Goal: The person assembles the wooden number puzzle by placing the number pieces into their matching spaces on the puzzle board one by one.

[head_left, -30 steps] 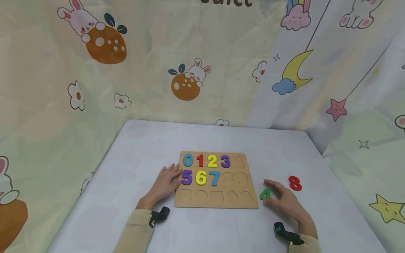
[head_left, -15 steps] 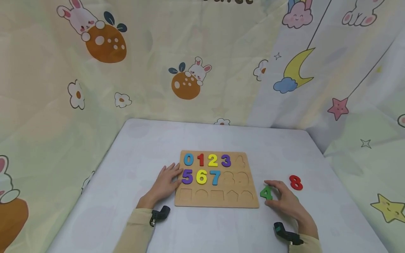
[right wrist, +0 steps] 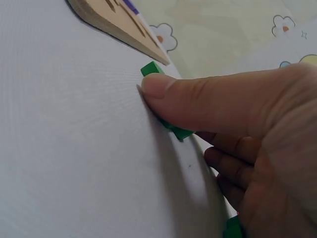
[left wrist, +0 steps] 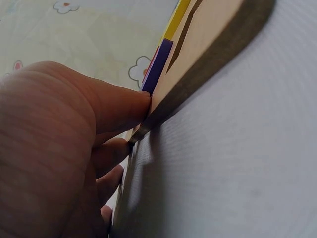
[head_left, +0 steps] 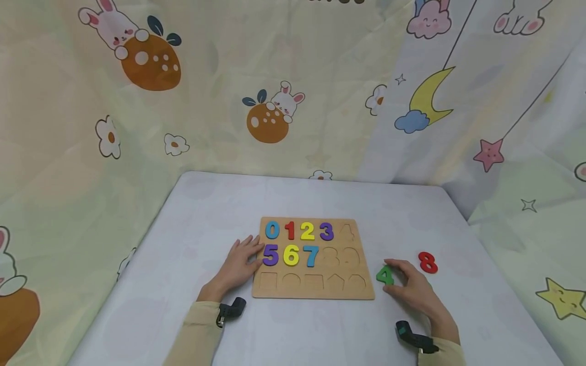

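Observation:
A wooden number board (head_left: 293, 292) lies flat, with the 0, 1, 2, 3, 5, 6 and 7 pieces in its upper two rows. My left hand (head_left: 238, 267) rests at its left edge, fingers fairly straight. In the left wrist view the thumb (left wrist: 124, 106) touches the board edge beside the purple 5 (left wrist: 158, 67). Right of the board, my right hand (head_left: 414, 290) pinches a green number 4 (head_left: 384, 275) between thumb and index finger, at the tabletop. The right wrist view shows the thumb (right wrist: 173, 96) covering much of that 4.
A red number 8 (head_left: 428, 262) lies just beyond the right hand. Another green piece (right wrist: 233, 227) shows partly under that hand in the right wrist view. Bare recesses (head_left: 348, 233) mark the board's right side and bottom row. A printed curtain (head_left: 210, 101) stands behind the white table (head_left: 220, 198).
The green 4 has turned slightly between the right fingers and its face shows more fully than one second ago. The left hand and board stay put; the head view shifts slightly.

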`<state>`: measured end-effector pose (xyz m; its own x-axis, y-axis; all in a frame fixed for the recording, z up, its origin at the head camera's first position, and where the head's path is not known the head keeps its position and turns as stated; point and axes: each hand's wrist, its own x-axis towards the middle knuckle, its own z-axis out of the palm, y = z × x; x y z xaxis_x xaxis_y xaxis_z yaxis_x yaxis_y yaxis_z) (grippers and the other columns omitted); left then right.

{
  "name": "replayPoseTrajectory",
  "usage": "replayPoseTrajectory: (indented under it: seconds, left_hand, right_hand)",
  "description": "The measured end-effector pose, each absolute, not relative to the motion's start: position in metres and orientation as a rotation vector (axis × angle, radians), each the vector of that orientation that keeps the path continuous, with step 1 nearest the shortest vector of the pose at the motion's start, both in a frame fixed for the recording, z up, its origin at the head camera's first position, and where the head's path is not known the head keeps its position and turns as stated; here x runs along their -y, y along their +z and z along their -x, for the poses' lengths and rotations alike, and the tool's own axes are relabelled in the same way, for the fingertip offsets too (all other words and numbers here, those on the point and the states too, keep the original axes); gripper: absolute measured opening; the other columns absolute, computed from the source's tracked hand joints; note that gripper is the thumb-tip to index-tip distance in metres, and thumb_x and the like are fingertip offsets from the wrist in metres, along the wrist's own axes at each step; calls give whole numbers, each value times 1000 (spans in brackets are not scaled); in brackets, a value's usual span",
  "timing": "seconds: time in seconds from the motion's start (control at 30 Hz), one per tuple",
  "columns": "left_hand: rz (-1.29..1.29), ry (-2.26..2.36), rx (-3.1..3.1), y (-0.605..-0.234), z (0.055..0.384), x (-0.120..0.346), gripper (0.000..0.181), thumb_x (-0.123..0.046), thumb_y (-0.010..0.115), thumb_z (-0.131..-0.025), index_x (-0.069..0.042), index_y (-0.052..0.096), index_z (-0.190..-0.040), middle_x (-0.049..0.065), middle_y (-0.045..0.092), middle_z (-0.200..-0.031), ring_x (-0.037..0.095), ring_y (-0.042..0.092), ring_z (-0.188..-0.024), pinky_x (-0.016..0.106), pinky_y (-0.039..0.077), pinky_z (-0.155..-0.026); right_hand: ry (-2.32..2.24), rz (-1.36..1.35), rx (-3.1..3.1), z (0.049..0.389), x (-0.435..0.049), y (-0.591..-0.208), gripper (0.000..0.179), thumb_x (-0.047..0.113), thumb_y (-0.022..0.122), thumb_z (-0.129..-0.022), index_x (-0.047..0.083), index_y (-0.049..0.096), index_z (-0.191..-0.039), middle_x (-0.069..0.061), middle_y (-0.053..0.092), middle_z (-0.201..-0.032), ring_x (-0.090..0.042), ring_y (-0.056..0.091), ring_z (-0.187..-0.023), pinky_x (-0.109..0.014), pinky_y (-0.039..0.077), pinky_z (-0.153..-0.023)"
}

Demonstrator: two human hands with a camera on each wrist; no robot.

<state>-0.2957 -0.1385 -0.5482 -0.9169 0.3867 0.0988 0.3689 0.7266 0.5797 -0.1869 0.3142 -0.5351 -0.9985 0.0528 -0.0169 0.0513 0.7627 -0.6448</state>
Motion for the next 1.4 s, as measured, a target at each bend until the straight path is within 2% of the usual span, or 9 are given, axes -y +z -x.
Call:
replayPoseTrajectory:
  seconds: [0.53, 0.93, 1.4]
  left_hand:
    - [-623, 971, -2890, -543, 291, 138, 48, -21, 65, -93, -8, 56, -138, 8, 40, -153, 29, 24, -147, 49, 5, -122]
    - [-620, 962, -2895, -540, 290, 137, 48, -22, 64, -94, -8, 55, -139, 9, 40, -153, 30, 24, -147, 50, 5, -122]
    - [-613, 957, -2902, -540, 289, 137, 48, -24, 65, -94, -9, 55, -139, 8, 40, -153, 29, 24, -147, 50, 6, -122]
  right_hand:
    - [977, 175, 2917, 191, -310, -539, 66, 16, 79, -80, 7, 50, -138, -21, 46, -142, -44, 37, -135, -63, 33, -109]
    - [939, 225, 2881, 194, -304, -535, 70, 24, 78, -82, 7, 47, -142, -20, 51, -138, -43, 35, -136, -65, 32, -108]
    - [903, 137, 2832, 203, -295, -530, 68, 27, 76, -85, 7, 45, -143, -20, 55, -134, -42, 43, -131, -62, 38, -105]
